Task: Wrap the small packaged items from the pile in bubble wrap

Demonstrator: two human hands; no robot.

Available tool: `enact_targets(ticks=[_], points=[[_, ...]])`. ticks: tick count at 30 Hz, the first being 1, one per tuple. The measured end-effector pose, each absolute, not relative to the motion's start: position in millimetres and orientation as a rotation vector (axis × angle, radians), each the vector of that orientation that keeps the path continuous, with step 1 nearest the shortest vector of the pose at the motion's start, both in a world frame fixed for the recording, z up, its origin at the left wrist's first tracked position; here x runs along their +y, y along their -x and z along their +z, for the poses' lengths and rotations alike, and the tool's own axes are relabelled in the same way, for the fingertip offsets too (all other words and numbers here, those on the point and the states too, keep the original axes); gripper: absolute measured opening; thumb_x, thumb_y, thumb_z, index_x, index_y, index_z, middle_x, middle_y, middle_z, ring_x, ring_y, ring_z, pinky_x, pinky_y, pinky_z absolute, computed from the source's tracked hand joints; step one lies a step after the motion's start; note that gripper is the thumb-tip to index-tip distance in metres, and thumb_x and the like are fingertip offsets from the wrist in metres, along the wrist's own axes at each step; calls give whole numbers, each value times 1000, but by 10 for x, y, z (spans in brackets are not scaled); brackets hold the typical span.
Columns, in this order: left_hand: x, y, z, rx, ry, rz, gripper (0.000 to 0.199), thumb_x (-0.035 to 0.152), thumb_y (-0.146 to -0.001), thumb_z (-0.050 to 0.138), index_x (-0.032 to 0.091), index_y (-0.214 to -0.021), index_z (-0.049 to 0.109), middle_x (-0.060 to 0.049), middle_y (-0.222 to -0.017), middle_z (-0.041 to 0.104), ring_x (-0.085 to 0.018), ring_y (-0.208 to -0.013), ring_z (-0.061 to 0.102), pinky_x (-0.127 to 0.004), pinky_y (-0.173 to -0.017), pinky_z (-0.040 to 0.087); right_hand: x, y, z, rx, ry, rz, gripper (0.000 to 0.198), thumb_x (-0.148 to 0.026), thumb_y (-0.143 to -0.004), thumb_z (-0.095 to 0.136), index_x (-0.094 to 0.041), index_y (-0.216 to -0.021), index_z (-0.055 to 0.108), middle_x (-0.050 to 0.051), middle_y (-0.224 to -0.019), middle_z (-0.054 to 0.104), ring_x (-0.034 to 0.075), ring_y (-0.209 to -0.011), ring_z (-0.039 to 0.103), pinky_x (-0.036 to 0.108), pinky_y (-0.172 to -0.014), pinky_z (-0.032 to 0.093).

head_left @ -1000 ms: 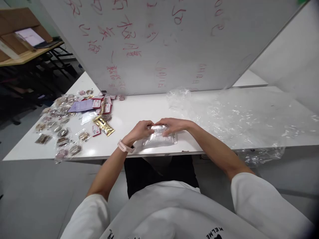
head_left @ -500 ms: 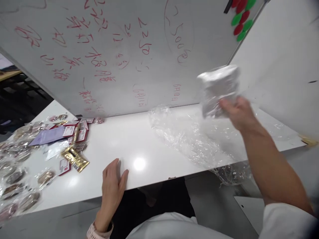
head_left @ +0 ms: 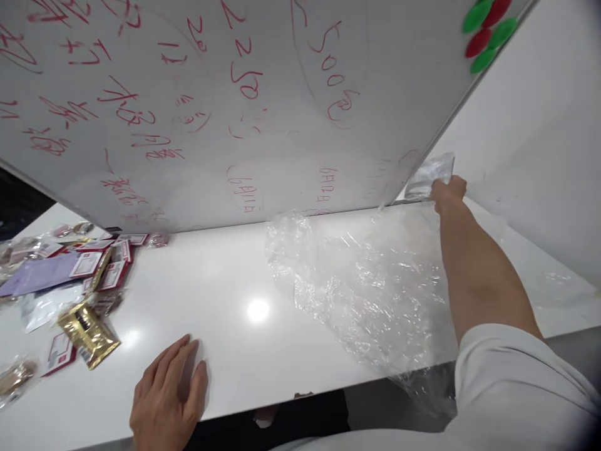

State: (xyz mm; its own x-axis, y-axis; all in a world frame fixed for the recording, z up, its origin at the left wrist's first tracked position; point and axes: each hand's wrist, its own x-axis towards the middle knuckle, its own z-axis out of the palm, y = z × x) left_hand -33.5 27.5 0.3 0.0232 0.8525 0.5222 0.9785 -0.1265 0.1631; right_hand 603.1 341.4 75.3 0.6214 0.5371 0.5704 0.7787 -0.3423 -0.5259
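Note:
My left hand (head_left: 168, 396) rests palm down near the table's front edge, fingers stretched out and holding nothing. Far off to the right, my right hand (head_left: 449, 190) grips a shiny silvery plastic packet (head_left: 429, 175) by its near edge, beside the lower right end of the whiteboard. Part of the packet is hidden behind my fingers. Below and left of that arm, a crumpled sheet of clear plastic film (head_left: 366, 288) spreads over the table, one end hanging over the front edge.
The whiteboard (head_left: 277, 150) with red writing stands along the table's back; green and red magnets (head_left: 488, 34) cling to it. At left lie a gold packet (head_left: 89, 335), a purple pouch (head_left: 49, 274), red-edged cards (head_left: 60, 352) and several small wrapped items. A white wall (head_left: 554, 156) bounds the right.
My right hand has carried the silvery packet away from me to the whiteboard's right end and lower. The view has turned right; my left hand stays on the table.

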Motion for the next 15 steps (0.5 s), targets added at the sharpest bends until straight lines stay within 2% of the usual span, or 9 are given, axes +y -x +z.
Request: enact_targets(ticks=[2,3,5,7,9,11,13,14,15], points=[[279,332,-1,-1874,2055,-748,34,32,-93,56,23,-125,63,-9,-127,69,-31,-113,63,-42,-91,47,3485,-5937,697,-900,2133,-188,21,-21,-86,58,-3,-80,69,12,-77,64,12,-63,52,36,-62,37],[283,331,-3,-1859,2056,-743,33,31,-93,57,23,-124,63,-9,-126,69,-31,-112,64,-42,-90,48,3514,-5893,703,-818,2173,-141,16,-16,-84,61,-3,-88,69,16,-88,66,15,-72,56,38,-68,40],[290,329,-6,-1841,2055,-738,33,29,-92,58,22,-123,64,-10,-125,70,-30,-111,64,-41,-91,48,3551,-5770,800,-658,2203,-168,32,-4,-83,55,-3,-113,64,27,-117,60,22,-97,59,45,-85,40],[293,329,-7,-1836,2057,-744,33,27,-91,60,21,-124,64,-10,-125,70,-30,-111,64,-42,-92,48,3512,-5537,998,-612,2052,-333,45,2,-85,43,-5,-128,54,28,-134,49,23,-114,54,46,-97,36],[291,330,-7,-1831,2059,-758,33,26,-90,62,21,-123,64,-10,-124,70,-30,-111,64,-42,-92,48,3332,-5144,1237,-777,1707,-502,38,-1,-91,35,-9,-122,55,22,-129,53,21,-111,55,40,-95,39],[287,333,-10,-1825,2063,-765,33,25,-89,63,21,-122,64,-10,-124,70,-31,-111,64,-42,-92,48,2996,-4608,1426,-1117,1414,-517,28,-20,-101,34,-14,-108,61,16,-114,61,20,-100,59,36,-87,44],[281,337,-17,-1834,2065,-765,33,24,-89,63,21,-121,64,-10,-125,70,-31,-112,64,-42,-91,48,2571,-4013,1494,-1642,1414,-184,34,-37,-102,42,-18,-82,63,9,-92,66,18,-84,62,32,-78,45],[277,338,-22,-1841,2067,-766,32,24,-89,63,21,-121,64,-10,-126,70,-31,-113,63,-42,-91,48,2360,-3728,1474,-1967,1466,40,39,-46,-100,47,-18,-78,63,7,-88,68,17,-77,61,30,-73,45],[272,338,-28,-1850,2067,-769,32,24,-89,63,21,-121,64,-10,-126,70,-31,-114,63,-42,-91,48,2172,-3466,1421,-2217,1509,153,41,-54,-97,51,-18,-84,66,6,-91,68,17,-74,60,30,-69,44]])
